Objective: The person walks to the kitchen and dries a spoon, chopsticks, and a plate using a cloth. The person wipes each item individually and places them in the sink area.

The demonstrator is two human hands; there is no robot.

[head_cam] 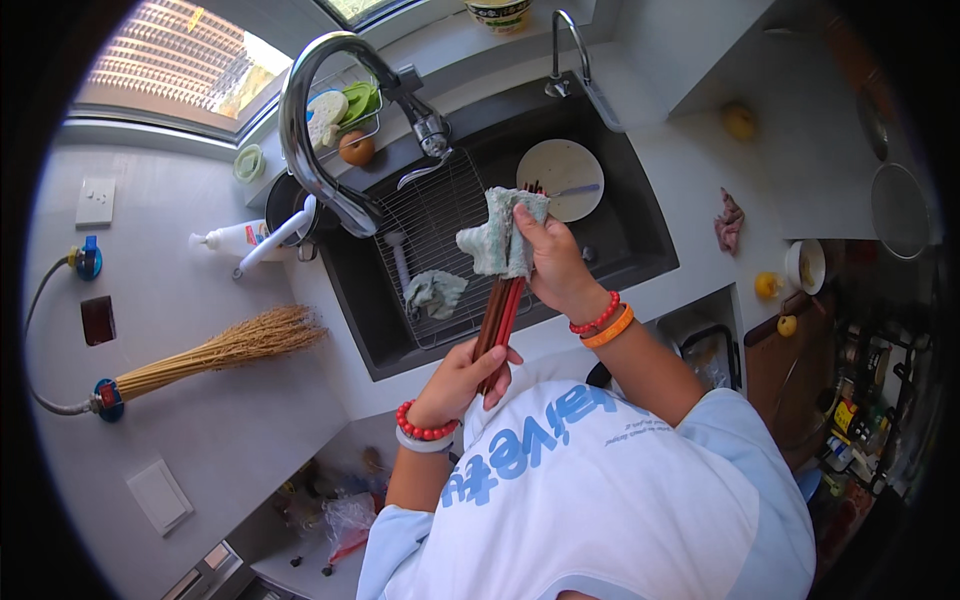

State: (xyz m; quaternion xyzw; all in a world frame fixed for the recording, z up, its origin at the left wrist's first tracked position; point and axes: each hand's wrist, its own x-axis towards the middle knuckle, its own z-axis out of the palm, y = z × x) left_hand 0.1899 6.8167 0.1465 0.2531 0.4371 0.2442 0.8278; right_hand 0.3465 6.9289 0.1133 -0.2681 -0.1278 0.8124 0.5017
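Note:
A bundle of chopsticks [501, 315], some brown and some red, is held upright in front of my chest. My left hand [466, 375] closes round the bundle's lower end. In my right hand [556, 262] a pale green cloth [506, 232] is wrapped around the upper part, and dark tips stick out above it. Behind them lies the dark sink [630, 217] with a wire rack [450, 180] in its left part. A second crumpled cloth [435, 294] rests on the rack, beside a light-handled brush. A white plate [559, 169] with a utensil on it sits in the sink's right part.
A chrome faucet [296, 127] arches over the sink's left side, and a thin tap [570, 37] stands at the back right. A straw whisk [217, 352], a white bottle [232, 238] and a dark pot [289, 202] are at the left. At the right lies a pink cloth [728, 221].

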